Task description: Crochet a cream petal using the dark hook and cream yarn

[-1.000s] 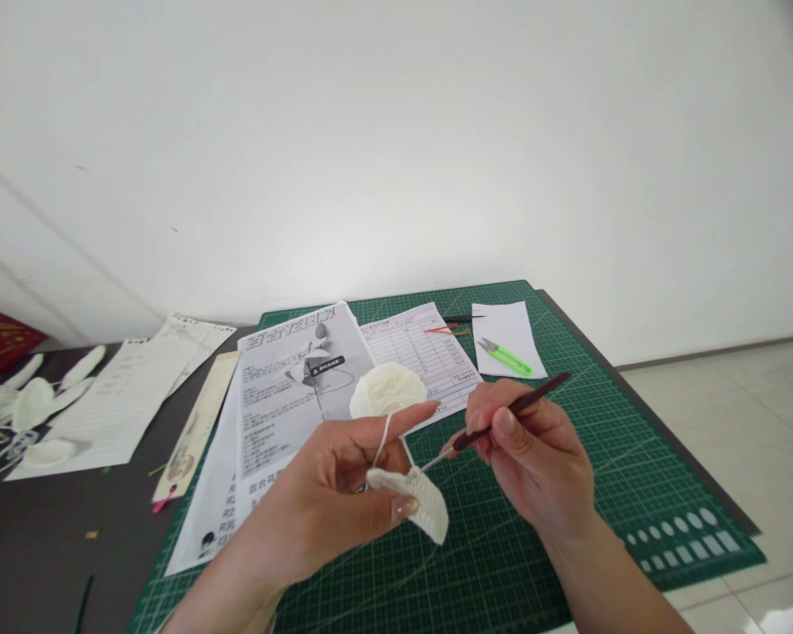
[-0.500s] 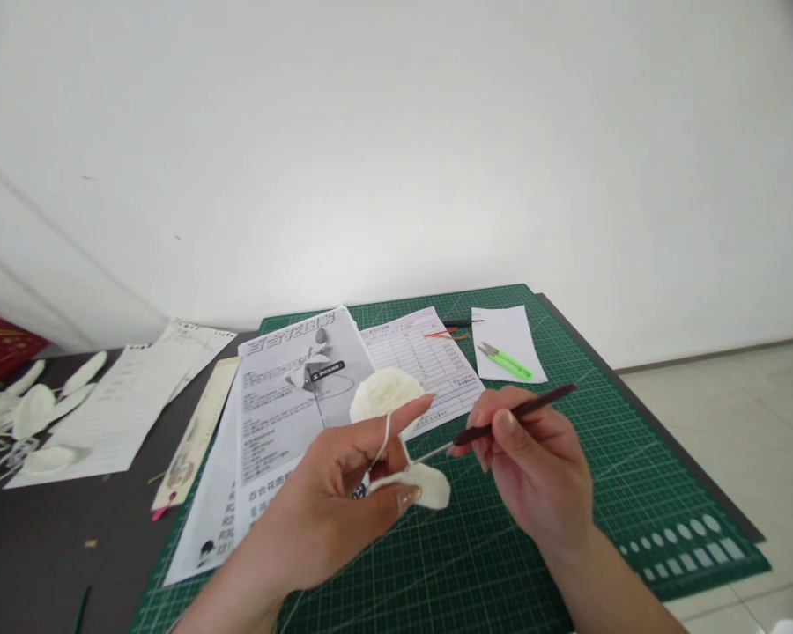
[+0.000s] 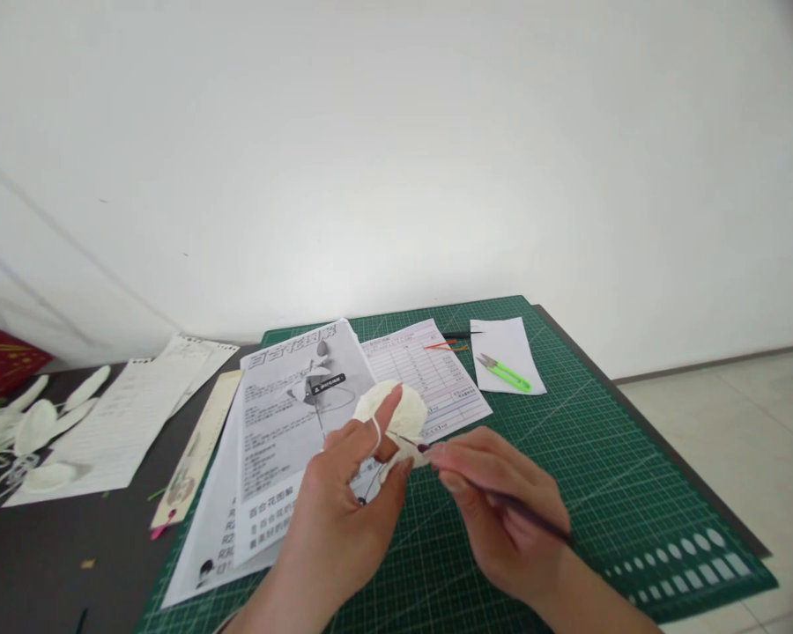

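Note:
My left hand (image 3: pixel 344 506) pinches a small white crocheted piece (image 3: pixel 395 465) between thumb and fingers, partly hidden by them. White yarn (image 3: pixel 377 431) loops round its raised index finger. In my right hand (image 3: pixel 502 497) is a crochet hook with a dark handle (image 3: pixel 529 513), slanting down to the right past the palm. The hook's metal end reaches the crocheted piece and the yarn by my left fingers; its very tip is hard to make out. Just behind the fingers sits a ball of white yarn (image 3: pixel 411 410), resting on the papers.
Printed pattern sheets (image 3: pixel 270 423) and a table sheet (image 3: pixel 449 387) lie on the green cutting mat (image 3: pixel 608 458). Green thread snips (image 3: pixel 506 373) rest on white paper (image 3: pixel 512 339). At left are a ruler-like strip (image 3: pixel 202 445), written sheets (image 3: pixel 122 423) and white crocheted petals (image 3: pixel 36 427).
My right hand has moved left and turned, so the hook's handle now slants downward instead of up. The hands are closer together, and my left index finger points more upward.

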Available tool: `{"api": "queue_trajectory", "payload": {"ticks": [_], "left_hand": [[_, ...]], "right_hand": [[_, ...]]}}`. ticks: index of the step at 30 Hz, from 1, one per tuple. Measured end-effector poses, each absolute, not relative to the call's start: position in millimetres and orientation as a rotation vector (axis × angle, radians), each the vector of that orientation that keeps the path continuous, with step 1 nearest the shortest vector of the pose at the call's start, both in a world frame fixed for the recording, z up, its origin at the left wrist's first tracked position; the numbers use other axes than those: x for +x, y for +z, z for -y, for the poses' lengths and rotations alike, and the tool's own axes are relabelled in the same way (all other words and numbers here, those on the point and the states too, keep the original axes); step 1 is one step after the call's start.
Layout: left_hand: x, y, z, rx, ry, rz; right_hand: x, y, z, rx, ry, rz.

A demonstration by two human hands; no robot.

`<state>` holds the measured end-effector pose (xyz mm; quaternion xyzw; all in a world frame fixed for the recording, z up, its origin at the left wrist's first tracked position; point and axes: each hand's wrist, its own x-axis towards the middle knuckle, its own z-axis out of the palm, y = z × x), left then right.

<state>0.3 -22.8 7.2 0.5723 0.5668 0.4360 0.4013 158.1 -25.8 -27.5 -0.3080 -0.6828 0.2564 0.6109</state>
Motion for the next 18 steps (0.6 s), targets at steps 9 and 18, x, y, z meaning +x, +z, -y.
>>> {"api": "queue_trajectory", "payload": {"ticks": [9, 18], "left_hand": [[-8.0, 6.6, 16.9, 0.691, 1.000, -0.866], [-17.9, 14.2, 17.7, 0.757, 0.804, -0.834]], "right_hand": [[162.2, -32.6, 28.2, -0.531, 0.333, 1.764], [152.4, -30.1, 13.5, -0.519, 1.468, 0.833]]}}
